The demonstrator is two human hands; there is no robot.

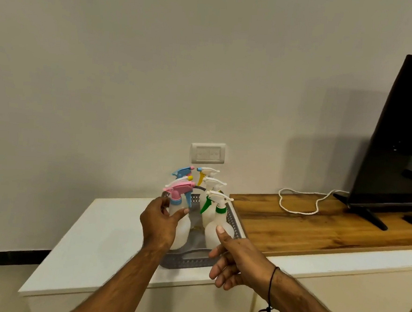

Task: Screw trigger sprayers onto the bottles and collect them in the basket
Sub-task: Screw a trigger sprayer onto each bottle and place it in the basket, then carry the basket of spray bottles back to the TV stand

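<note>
I count several bottles standing upright in the grey basket (188, 260), each already wearing a trigger sprayer, so most of the job looks done. My left hand (160, 222) wraps thumb and fingers around the pink-sprayer bottle (180, 217) at the basket's near left, seemingly setting it in. My right hand (229, 259) hangs loosely curled just in front of the green-sprayer bottle (215, 232), holding nothing (its thumb tip is near the bottle, though I cannot tell whether it touches). I see no loose bottles or sprayers left on the white cabinet (97, 236).
</note>
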